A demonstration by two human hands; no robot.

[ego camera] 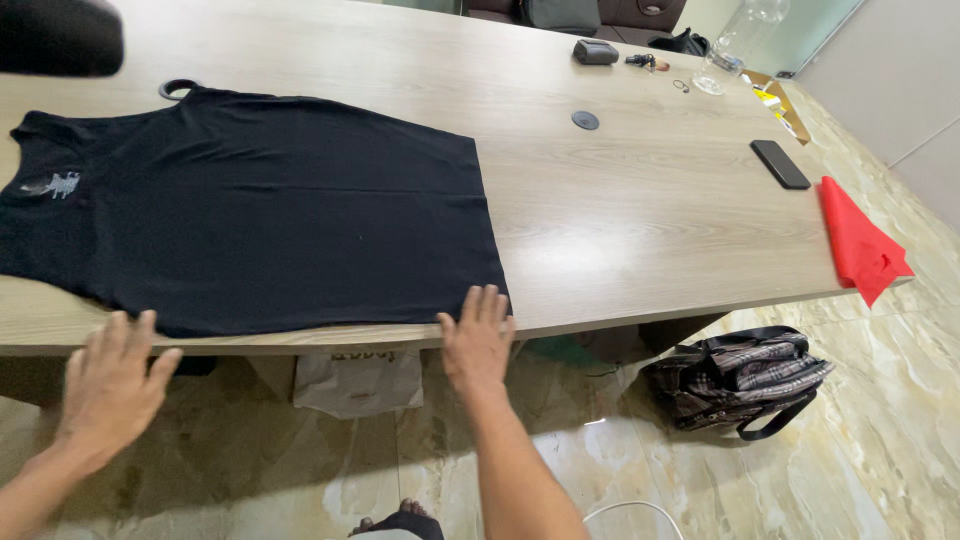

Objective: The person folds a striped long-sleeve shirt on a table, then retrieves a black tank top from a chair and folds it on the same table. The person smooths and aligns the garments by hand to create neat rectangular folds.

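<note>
A black sleeveless shirt (pixel 270 210) lies flat on a long wooden table (pixel 640 200), its neck end to the left and hem to the right. A small pale print (pixel 55 185) sits near its chest. My right hand (pixel 478 338) rests open at the table's near edge, fingertips touching the shirt's lower hem corner. My left hand (pixel 108 385) hovers open just off the near edge, fingers spread, close to the shirt's lower left side and holding nothing.
A red cloth (pixel 860 243) hangs over the table's right end, beside a black phone (pixel 780 163). A dark case (pixel 595 51), keys and a clear bottle (pixel 735 45) sit at the far side. A plaid bag (pixel 740 378) and paper bag (pixel 358 380) lie on the floor.
</note>
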